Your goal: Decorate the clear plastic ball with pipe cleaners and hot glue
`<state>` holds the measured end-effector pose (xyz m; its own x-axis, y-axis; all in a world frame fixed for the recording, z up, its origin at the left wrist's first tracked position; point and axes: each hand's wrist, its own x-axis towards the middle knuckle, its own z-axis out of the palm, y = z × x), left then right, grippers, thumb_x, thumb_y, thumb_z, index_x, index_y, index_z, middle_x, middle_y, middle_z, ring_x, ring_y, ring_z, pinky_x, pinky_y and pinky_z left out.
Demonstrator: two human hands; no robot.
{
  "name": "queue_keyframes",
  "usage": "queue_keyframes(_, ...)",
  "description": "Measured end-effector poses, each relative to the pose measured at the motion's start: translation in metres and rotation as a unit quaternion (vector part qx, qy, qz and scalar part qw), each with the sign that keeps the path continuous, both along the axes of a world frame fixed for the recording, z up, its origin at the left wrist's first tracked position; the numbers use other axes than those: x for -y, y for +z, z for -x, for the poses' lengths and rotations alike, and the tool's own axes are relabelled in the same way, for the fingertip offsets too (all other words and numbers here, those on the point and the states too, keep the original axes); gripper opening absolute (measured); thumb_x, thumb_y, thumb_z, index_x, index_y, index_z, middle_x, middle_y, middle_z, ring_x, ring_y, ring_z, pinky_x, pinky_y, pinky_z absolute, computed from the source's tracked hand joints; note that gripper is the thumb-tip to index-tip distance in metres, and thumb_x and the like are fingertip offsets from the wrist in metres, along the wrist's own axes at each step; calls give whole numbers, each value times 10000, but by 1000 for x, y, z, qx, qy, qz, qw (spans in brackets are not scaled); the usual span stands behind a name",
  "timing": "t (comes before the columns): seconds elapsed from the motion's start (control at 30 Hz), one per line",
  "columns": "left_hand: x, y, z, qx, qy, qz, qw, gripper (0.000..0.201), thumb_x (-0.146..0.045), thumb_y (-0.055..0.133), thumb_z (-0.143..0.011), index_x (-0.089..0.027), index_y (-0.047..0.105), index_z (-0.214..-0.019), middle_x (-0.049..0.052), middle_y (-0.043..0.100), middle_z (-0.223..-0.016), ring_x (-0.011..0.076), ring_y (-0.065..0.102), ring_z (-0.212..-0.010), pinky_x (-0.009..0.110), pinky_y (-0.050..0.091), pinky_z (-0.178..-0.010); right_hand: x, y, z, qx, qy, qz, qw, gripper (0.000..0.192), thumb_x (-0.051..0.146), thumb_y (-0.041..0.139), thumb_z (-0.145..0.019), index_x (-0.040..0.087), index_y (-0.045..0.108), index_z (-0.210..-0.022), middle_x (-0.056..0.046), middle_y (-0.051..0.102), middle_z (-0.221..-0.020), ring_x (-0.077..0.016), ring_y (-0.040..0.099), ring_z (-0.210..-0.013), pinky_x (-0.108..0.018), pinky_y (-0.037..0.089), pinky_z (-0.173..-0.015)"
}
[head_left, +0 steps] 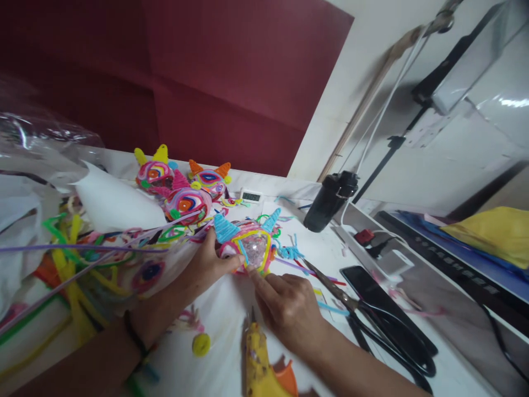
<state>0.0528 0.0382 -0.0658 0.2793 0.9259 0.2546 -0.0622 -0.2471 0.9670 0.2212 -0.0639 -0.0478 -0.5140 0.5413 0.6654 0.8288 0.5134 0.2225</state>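
A colourful pipe-cleaner animal mask (253, 246) with blue ears and a yellow-edged, glittery middle is in front of me. My left hand (210, 259) grips its left side, thumb across the lower front. Curled fingers of my right hand (285, 303) press at the mask's bottom edge. Whether they pinch a small piece there is hidden. Below lies a yellow hot glue gun (260, 358), nozzle towards the mask. A yellow coiled disc (201, 344) lies left of it. Black-handled scissors (351, 303) lie to the right, partly over a dark phone (384, 303).
Several similar masks (188, 205) stand behind on the left, near a small digital clock (251, 196). Loose pipe cleaners (78, 275) and white paper (115, 201) crowd the left side. A black bottle (330, 201) and a white power strip (384, 262) are at right.
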Motion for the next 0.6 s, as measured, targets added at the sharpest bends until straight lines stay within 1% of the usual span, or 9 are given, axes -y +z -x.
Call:
queue_keyframes(0.1, -1, -5, -4, 19, -1, 3, 1000, 717, -236, 780, -597, -218, 499, -1256, 63, 711, -1120, 266, 669, -1058, 376, 532, -932, -1, 0, 0, -1, -4, 1, 1000, 305, 29, 501, -855, 41, 690, -1094, 2, 623, -589, -134, 485, -447, -301, 275, -476)
queue_keyframes(0.2, -1, -7, -5, 3, 13, 6, 1000, 667, -236, 774, -586, -217, 509, -1198, 47, 714, -1075, 248, 679, -1002, 356, 541, -890, -1, 0, 1, -2, -4, -3, 1000, 321, 12, 486, -841, 40, 696, -1082, 0, 627, -588, -142, 492, -443, -308, 271, -468)
queue_keyframes(0.3, 1, -4, -7, -22, 37, 9, 999, 630, -249, 744, -584, -216, 504, -1165, 48, 711, -1064, 248, 679, -979, 356, 544, -861, 0, 0, 2, -2, -5, -5, 1000, 328, 8, 485, -832, 40, 695, -1082, 1, 630, -588, -144, 494, -441, -310, 267, -466)
queue_keyframes(0.4, 4, 1, -8, -47, 51, 5, 998, 626, -261, 709, -592, -205, 486, -1174, 81, 694, -1139, 267, 673, -1012, 380, 544, -868, 0, 0, 2, -6, -6, 0, 1000, 312, 19, 491, -839, 39, 690, -1079, 3, 634, -592, -138, 498, -446, -306, 271, -471)
queue_keyframes(0.5, 4, 3, -9, -54, 55, -4, 997, 633, -248, 703, -591, -205, 481, -1181, 84, 690, -1153, 276, 669, -1041, 394, 539, -899, 2, 0, 1, -15, -1, 9, 1000, 322, 21, 468, -850, 45, 687, -1084, 0, 638, -602, -138, 499, -447, -305, 282, -474)
queue_keyframes(0.6, 3, 1, -8, -45, 64, -9, 997, 633, -226, 715, -592, -213, 491, -1184, 69, 695, -1139, 266, 674, -1037, 385, 539, -912, 3, -2, -1, -18, 4, 8, 1000, 321, 27, 458, -876, 44, 690, -1098, -3, 634, -608, -150, 498, -452, -310, 300, -474)
